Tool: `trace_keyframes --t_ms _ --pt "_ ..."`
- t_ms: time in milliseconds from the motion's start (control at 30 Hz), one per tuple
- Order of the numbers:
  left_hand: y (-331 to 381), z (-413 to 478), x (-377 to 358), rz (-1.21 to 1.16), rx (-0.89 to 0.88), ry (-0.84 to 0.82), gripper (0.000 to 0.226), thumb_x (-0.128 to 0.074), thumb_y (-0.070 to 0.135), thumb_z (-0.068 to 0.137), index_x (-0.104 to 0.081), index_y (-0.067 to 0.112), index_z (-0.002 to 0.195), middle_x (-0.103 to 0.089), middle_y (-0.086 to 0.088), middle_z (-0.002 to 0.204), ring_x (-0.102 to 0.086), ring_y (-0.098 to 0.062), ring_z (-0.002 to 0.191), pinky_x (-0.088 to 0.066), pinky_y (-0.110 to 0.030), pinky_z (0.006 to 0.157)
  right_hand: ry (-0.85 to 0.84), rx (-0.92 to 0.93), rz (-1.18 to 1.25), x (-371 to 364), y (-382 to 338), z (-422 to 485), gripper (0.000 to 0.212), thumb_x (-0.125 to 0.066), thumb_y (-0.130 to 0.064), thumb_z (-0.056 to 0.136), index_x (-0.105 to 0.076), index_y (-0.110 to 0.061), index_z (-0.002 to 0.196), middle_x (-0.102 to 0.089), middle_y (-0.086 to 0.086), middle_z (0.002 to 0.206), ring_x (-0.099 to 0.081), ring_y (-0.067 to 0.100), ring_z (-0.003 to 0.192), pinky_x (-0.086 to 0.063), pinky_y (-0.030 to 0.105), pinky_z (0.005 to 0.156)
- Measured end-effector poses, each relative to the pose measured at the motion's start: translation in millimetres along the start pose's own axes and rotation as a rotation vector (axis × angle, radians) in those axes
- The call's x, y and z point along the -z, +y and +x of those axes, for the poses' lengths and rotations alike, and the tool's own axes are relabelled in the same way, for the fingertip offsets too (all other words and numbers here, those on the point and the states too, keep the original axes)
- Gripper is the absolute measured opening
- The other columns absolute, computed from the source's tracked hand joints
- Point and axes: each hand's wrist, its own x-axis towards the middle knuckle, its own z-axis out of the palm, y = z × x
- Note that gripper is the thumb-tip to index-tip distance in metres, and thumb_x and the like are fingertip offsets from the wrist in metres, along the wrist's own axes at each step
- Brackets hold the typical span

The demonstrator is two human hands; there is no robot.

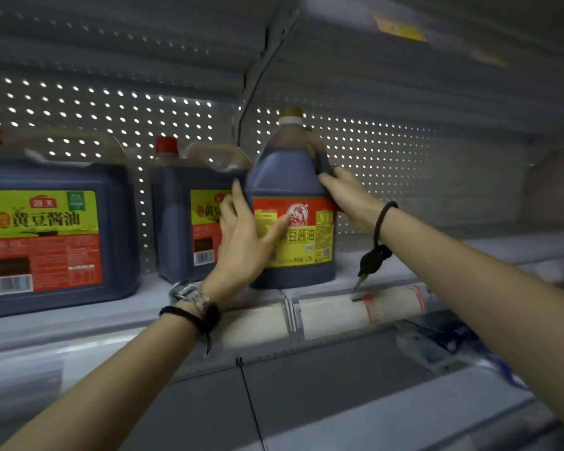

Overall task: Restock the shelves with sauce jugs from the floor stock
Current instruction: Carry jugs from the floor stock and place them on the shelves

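Shelf (79,310), as I view it: three upright containers in a row, with a large jug (56,229) at far left, a second jug (183,216) to its right, and the sauce jug (287,170) rightmost, partly before the second. My left hand (245,236) lies on its front-left face; my right hand (349,200) grips its right shoulder. The back panel (388,157) stands behind; the label strip (332,314) runs along the front edge below.
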Motion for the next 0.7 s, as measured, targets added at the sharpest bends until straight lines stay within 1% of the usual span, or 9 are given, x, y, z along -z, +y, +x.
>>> trace_keyframes --t_ms 100,167,233,333,400,433,500,600,700 --pt "16.7 -4.5 -7.5 0.071 -0.072 0.057 0.098 -0.064 0.034 0.088 0.008 0.013 0.151 -0.004 -0.015 0.153 -0.013 -0.031 0.139 -0.016 -0.043 0.115 0.001 0.002 -0.090 6.1 1.9 -23.6 0.032 -0.037 -0.026 0.101 -0.045 -0.009 0.128 -0.059 0.000 0.103 -0.054 0.002 0.076 -0.044 0.008 0.050" --pt "27.7 -10.1 -13.9 0.093 -0.107 0.085 0.087 -0.059 0.027 0.092 0.004 0.010 0.151 0.001 -0.017 0.154 -0.007 -0.033 0.141 -0.011 -0.041 0.115 -0.010 0.011 -0.148 14.2 3.8 -43.4 0.037 -0.038 -0.026 0.101 -0.042 -0.008 0.133 -0.057 0.002 0.120 -0.053 0.004 0.092 -0.043 0.005 0.059" --pt "36.5 -21.3 -21.4 0.090 -0.190 0.149 0.071 -0.049 0.021 0.096 -0.005 0.007 0.151 -0.001 -0.019 0.154 -0.005 -0.034 0.142 -0.008 -0.041 0.115 -0.029 0.009 -0.232 27.8 7.6 -66.4 0.039 -0.043 -0.022 0.100 -0.039 -0.008 0.136 -0.051 0.001 0.128 -0.047 0.006 0.104 -0.041 0.009 0.071" --pt "50.0 -45.0 -34.0 0.000 -0.453 0.230 0.047 -0.037 0.016 0.099 -0.029 -0.001 0.141 -0.024 -0.019 0.143 -0.025 -0.026 0.134 -0.018 -0.033 0.114 -0.091 -0.042 -0.373 54.7 15.9 -104.7 0.039 -0.046 -0.017 0.098 -0.040 -0.010 0.136 -0.047 0.002 0.133 -0.044 0.009 0.111 -0.037 0.016 0.085" --pt "61.1 -59.7 -43.6 -0.077 -0.601 0.147 0.032 -0.036 0.018 0.101 -0.043 -0.001 0.126 -0.044 -0.009 0.119 -0.044 -0.016 0.111 -0.035 -0.022 0.098 -0.110 -0.059 -0.485 73.0 22.3 -129.9 0.034 -0.045 -0.017 0.098 -0.047 -0.008 0.131 -0.050 0.004 0.131 -0.046 0.010 0.111 -0.036 0.018 0.087" --pt "68.5 -68.3 -48.9 -0.101 -0.627 0.055 0.028 -0.036 0.021 0.102 -0.047 0.002 0.119 -0.050 -0.004 0.107 -0.051 -0.017 0.097 -0.040 -0.024 0.087 -0.118 -0.063 -0.549 82.1 25.0 -142.4 0.031 -0.045 -0.017 0.098 -0.052 -0.007 0.127 -0.054 0.003 0.126 -0.049 0.011 0.108 -0.037 0.017 0.085" --pt "84.3 -84.8 -61.0 -0.044 -0.604 -0.118 0.022 -0.037 0.028 0.101 -0.049 0.011 0.108 -0.061 -0.002 0.089 -0.059 -0.025 0.079 -0.048 -0.036 0.072 -0.141 -0.078 -0.677 99.1 29.5 -167.2 0.025 -0.046 -0.017 0.097 -0.060 -0.008 0.115 -0.059 0.001 0.112 -0.052 0.012 0.101 -0.040 0.017 0.075" --pt "111.7 -116.3 -83.4 0.194 -0.612 -0.248 0.019 -0.041 0.034 0.098 -0.055 0.022 0.102 -0.068 0.002 0.084 -0.063 -0.029 0.083 -0.050 -0.041 0.068 -0.132 -0.124 -0.773 128.0 38.1 -211.3 0.016 -0.045 -0.020 0.095 -0.060 -0.014 0.097 -0.060 0.000 0.098 -0.052 0.014 0.091 -0.038 0.023 0.066" --pt "135.5 -149.7 -106.4 0.187 -0.645 -0.308 0.020 -0.043 0.034 0.097 -0.059 0.023 0.101 -0.065 0.006 0.076 -0.062 -0.028 0.087 -0.047 -0.039 0.069 -0.109 -0.211 -0.757 156.6 46.6 -255.1 0.018 -0.045 -0.022 0.095 -0.054 -0.014 0.081 -0.053 -0.006 0.078 -0.049 0.012 0.074 -0.034 0.025 0.061"
